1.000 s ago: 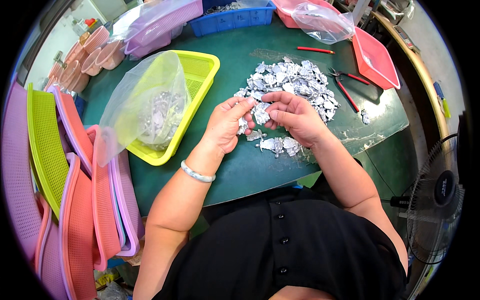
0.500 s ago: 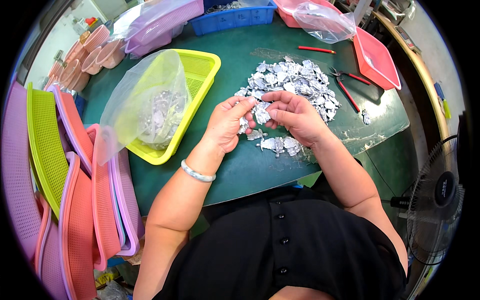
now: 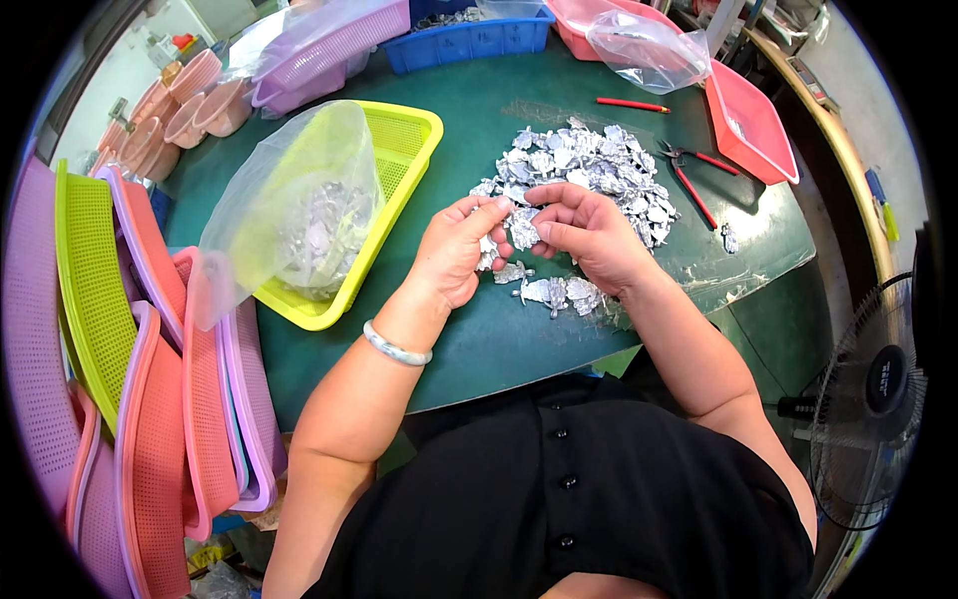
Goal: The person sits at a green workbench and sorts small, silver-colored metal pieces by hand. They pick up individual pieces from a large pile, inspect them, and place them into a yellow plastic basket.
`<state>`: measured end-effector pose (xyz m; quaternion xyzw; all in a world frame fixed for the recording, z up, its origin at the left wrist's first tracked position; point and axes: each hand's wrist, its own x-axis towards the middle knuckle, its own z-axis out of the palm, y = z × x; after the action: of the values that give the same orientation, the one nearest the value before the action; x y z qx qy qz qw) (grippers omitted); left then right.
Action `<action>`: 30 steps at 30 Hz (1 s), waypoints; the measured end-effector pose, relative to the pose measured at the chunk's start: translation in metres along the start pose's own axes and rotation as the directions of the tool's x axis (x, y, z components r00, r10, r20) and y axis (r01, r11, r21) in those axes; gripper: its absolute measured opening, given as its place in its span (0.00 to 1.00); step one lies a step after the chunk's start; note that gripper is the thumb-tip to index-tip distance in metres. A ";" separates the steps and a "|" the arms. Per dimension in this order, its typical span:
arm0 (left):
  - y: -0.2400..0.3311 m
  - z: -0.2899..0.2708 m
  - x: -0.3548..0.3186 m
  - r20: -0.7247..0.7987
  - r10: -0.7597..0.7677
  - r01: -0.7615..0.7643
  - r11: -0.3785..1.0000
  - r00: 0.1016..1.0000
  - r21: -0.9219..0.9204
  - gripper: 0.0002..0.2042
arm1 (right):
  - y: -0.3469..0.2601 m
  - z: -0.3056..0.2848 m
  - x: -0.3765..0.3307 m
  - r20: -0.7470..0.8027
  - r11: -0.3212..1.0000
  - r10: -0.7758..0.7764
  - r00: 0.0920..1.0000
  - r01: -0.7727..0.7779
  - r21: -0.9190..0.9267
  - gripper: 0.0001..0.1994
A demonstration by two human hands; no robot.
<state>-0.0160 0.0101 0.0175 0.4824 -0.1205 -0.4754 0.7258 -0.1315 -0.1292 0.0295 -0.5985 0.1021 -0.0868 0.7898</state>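
Between my two hands is a small flat silvery metal casting. My left hand is closed, thumb and forefinger pinched at the piece's upper left edge, and more silver shows by its lower fingers. From the other side my right hand curls its thumb and fingers round the right edge. Just beyond lies a heap of similar castings, partly covered by my fingers. A few loose castings rest on the green table, below my hands. A pale bangle circles my left wrist.
Left of my hands, a lime-green basket holds a clear plastic bag with castings inside. Red-handled pliers and a red pen-like stick lie beyond the heap. Stacked baskets stand at left, a fan at right.
My hands stay almost in place round the casting. The whole view has shifted very slightly; nothing else has visibly moved.
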 end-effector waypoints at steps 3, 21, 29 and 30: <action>-0.002 0.003 0.001 -0.018 0.006 -0.006 0.999 1.000 -0.051 0.08 | 0.005 0.003 0.004 -0.047 0.937 -0.211 0.976 0.188 -0.293 0.18; -0.003 -0.021 0.012 0.321 0.007 0.165 0.849 0.947 -0.503 0.12 | 0.005 0.007 -0.010 0.276 0.355 -0.466 0.841 0.463 -0.812 0.15; -0.002 -0.019 0.012 0.221 0.018 0.090 0.879 0.975 -0.469 0.18 | -0.002 0.008 -0.003 0.456 0.151 -0.302 0.837 0.514 -0.844 0.20; -0.001 -0.022 0.012 0.200 0.008 0.084 0.890 0.980 -0.449 0.15 | -0.004 0.008 0.002 0.482 0.145 -0.294 0.825 0.537 -0.831 0.21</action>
<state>0.0034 0.0132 0.0017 0.2521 -0.0671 -0.5497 0.7935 -0.1279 -0.1231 0.0349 -0.9536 -0.1191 -0.1622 0.2238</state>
